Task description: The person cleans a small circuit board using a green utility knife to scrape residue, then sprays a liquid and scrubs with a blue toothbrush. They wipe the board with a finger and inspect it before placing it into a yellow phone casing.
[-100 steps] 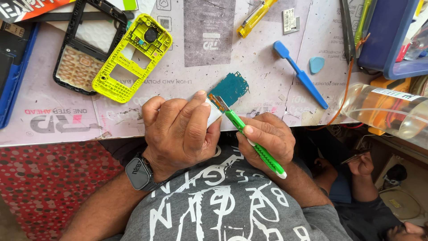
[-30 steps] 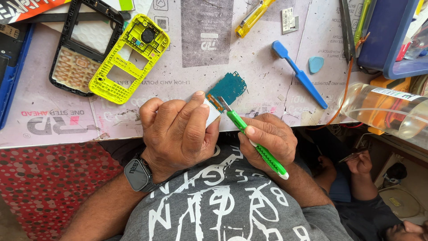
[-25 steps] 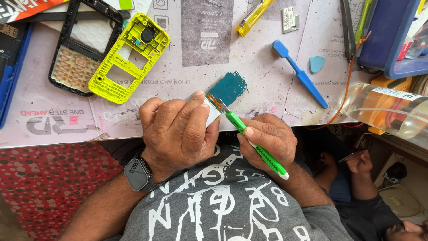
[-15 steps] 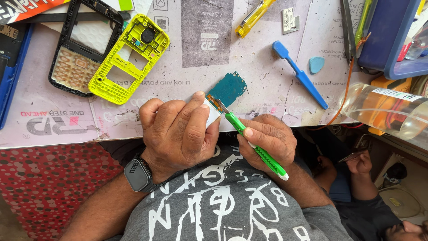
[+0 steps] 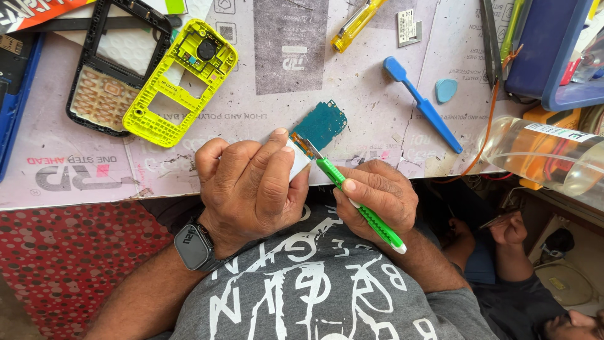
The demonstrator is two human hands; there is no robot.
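Note:
My left hand [image 5: 251, 186] grips a small teal circuit board [image 5: 321, 124] with a white part at its near end, holding it at the table's front edge. My right hand [image 5: 377, 198] is closed around a green utility knife [image 5: 358, 204] whose blade tip touches the board's near end next to my left fingertips. A dark watch [image 5: 192, 247] sits on my left wrist.
On the work mat [image 5: 352, 94] lie a yellow-green phone frame [image 5: 179, 82], a black phone frame with keypad [image 5: 116, 69], a blue brush [image 5: 423, 104], a blue pick [image 5: 446, 89] and a yellow screwdriver [image 5: 355, 25]. A blue tray [image 5: 541, 50] and a clear bottle [image 5: 541, 154] are at right. Another person sits below right.
Both hands stay in place on the board. The knife tip has shifted only slightly against the board's near end.

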